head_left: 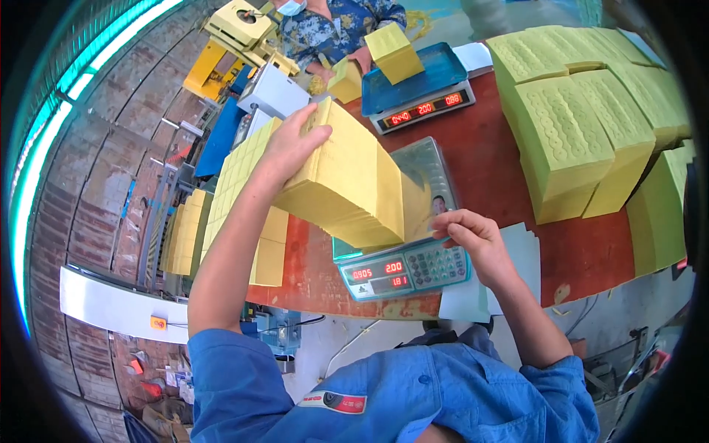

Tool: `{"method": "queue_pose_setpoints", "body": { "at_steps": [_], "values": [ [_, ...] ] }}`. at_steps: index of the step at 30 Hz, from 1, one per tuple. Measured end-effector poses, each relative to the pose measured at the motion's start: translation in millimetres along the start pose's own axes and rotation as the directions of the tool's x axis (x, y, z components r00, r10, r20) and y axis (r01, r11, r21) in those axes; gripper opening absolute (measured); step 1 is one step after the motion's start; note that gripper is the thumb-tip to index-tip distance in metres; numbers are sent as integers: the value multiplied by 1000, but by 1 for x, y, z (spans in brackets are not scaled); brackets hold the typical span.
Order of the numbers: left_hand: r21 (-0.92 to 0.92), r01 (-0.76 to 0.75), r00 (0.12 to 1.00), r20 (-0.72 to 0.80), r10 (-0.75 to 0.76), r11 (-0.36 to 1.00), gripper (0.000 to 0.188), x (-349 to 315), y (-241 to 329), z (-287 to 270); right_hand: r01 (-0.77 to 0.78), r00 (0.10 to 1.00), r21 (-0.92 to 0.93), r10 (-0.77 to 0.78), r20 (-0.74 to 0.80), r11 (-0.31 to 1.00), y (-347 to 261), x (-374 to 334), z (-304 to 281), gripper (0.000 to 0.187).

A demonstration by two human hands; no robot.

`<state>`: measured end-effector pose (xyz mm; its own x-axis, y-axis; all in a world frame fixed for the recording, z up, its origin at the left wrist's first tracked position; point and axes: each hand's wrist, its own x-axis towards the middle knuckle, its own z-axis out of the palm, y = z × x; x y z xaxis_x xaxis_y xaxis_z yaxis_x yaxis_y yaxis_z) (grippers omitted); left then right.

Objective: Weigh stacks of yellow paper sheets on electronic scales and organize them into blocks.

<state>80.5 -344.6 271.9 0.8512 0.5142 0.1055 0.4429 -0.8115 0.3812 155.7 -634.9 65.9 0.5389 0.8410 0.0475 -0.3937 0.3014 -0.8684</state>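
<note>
A tall block of stacked yellow paper sheets point(347, 170) leans over a digital scale point(405, 272) with a clear-covered platform and a lit red display. At the block's upper left end, my left hand point(295, 144) grips its edge, thumb lying over the paper. Beside the right side of the platform, my right hand point(473, 238) has its thumb and fingers drawn together. Whether anything thin is between those fingertips I cannot make out. A glossy sheet or cover on the platform shows a small printed picture under the right fingertips.
Across the red table point(476, 159), a person's hand point(360, 59) touches paper by a second scale point(421, 107) bearing a yellow stack point(394, 53). Large yellow paper stacks point(565, 133) stand right, and more blocks point(240, 166) left. Pale sheets point(521, 258) lie near the front edge.
</note>
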Motion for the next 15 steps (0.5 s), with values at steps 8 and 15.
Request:
{"method": "queue_pose_setpoints", "body": {
  "at_steps": [8,15],
  "values": [
    [-103,-5,999,-44,1,995,70,-5,-3,17,-4,1000,-1,4,-4,1000,0,-5,4,22],
    [62,-92,991,-90,97,994,77,-1,-11,-8,14,1000,-28,-15,-26,1000,-5,-10,22,22]
  ]
}}
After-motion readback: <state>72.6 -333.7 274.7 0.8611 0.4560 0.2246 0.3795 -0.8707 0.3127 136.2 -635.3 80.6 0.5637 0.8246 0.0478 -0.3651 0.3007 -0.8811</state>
